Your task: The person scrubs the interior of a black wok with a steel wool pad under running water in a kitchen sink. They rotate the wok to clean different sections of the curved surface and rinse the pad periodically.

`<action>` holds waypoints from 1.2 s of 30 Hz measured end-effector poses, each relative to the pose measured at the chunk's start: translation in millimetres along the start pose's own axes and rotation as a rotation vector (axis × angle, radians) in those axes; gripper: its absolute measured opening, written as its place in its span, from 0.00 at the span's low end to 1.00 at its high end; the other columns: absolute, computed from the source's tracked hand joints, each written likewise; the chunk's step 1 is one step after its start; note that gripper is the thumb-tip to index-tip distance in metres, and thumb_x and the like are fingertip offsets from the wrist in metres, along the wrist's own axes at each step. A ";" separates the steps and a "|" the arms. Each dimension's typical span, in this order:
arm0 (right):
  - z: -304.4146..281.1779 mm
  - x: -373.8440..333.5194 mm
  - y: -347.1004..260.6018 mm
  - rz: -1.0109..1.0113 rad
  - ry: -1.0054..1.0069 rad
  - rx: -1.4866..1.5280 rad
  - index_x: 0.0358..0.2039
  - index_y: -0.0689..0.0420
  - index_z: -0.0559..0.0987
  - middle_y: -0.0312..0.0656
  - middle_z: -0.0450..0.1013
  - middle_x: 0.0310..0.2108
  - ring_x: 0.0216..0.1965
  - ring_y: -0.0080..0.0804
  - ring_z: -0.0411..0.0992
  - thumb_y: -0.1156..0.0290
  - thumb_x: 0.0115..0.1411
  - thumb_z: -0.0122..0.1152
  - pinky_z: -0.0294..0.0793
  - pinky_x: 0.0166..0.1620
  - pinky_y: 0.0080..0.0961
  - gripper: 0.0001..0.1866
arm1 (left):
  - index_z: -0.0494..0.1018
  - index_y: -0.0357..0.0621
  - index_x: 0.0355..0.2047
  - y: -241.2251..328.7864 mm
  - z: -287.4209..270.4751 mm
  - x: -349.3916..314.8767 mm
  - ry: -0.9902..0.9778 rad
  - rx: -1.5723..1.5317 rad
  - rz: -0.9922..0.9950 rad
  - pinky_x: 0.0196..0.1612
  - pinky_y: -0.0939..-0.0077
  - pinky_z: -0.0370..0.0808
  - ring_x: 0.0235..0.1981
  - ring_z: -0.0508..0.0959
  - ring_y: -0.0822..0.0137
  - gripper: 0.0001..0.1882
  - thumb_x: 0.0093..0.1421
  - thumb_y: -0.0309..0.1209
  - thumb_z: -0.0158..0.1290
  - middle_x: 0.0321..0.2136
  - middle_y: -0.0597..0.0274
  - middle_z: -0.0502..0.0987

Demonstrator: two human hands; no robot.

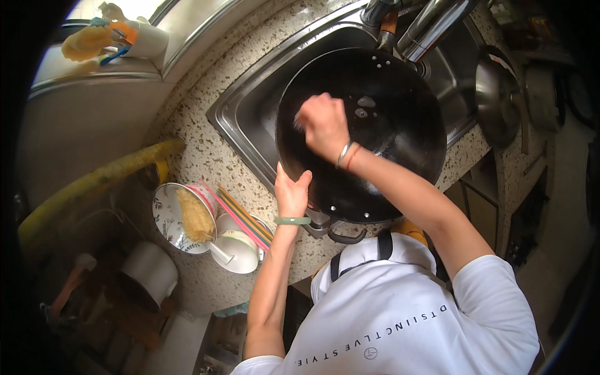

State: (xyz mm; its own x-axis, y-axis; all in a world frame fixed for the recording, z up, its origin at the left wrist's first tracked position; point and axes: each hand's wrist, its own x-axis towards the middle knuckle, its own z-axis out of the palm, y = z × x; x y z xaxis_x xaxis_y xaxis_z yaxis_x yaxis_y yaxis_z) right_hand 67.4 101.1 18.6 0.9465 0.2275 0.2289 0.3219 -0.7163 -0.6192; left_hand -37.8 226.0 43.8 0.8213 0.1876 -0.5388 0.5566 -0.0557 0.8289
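A large black wok (400, 125) rests tilted over the sink, its wooden handle (389, 25) toward the tap and a small loop handle (347, 236) close to my body. My left hand (292, 194) grips the wok's left rim, thumb over the edge. Inside the wok, my right hand (323, 125) is closed in a fist near the left wall. Something greyish shows at its fingers, but motion blur hides what it is. A few small wet patches (365, 101) lie on the wok's inner surface.
The steel sink (244, 134) sits in a speckled counter (206, 153), under a chrome tap (437, 28). At left are a patterned bowl (165, 215) with a yellowish fibrous scrubber (195, 215), a smaller bowl (240, 256) and coloured chopsticks (240, 209). A metal lid (494, 97) stands at right.
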 end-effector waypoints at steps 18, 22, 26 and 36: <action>15.7 -22.3 -23.5 0.048 0.037 0.294 0.26 0.53 0.73 0.38 0.70 0.29 0.37 0.41 0.69 0.79 0.47 0.66 0.64 0.40 0.36 0.10 | 0.64 0.34 0.56 0.8 2.1 -4.9 -0.018 -0.028 -0.036 0.51 0.75 0.74 0.46 0.77 0.68 0.27 0.55 0.16 0.56 0.46 0.56 0.77; 13.6 -0.2 0.0 0.075 0.015 -0.036 0.26 0.52 0.74 0.37 0.70 0.28 0.37 0.41 0.68 0.76 0.49 0.64 0.63 0.40 0.36 0.07 | 0.64 0.33 0.56 -2.6 5.3 -7.0 -0.025 -0.068 -0.018 0.52 0.75 0.74 0.46 0.76 0.67 0.27 0.55 0.15 0.56 0.46 0.56 0.77; 18.7 15.4 24.9 0.158 0.135 -0.028 0.26 0.52 0.74 0.36 0.71 0.29 0.38 0.40 0.69 0.75 0.50 0.65 0.63 0.41 0.37 0.07 | 0.64 0.33 0.56 25.0 8.7 -13.1 0.002 -0.045 -0.147 0.53 0.76 0.73 0.47 0.76 0.67 0.27 0.55 0.15 0.55 0.47 0.56 0.77; 10.1 16.5 27.5 0.137 0.190 -0.018 0.25 0.51 0.75 0.35 0.71 0.28 0.36 0.39 0.69 0.74 0.51 0.64 0.63 0.40 0.37 0.06 | 0.64 0.37 0.56 30.2 9.3 -10.3 -0.035 -0.032 -0.231 0.49 0.75 0.75 0.44 0.77 0.68 0.26 0.56 0.17 0.55 0.43 0.58 0.77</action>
State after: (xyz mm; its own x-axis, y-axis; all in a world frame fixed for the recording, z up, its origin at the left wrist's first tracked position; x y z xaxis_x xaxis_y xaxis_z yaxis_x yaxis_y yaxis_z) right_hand 92.1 91.8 -2.2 0.9595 0.0003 0.2816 0.1884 -0.7439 -0.6412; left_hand -28.3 213.3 73.0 0.6765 0.1576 -0.7194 0.7266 0.0164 0.6869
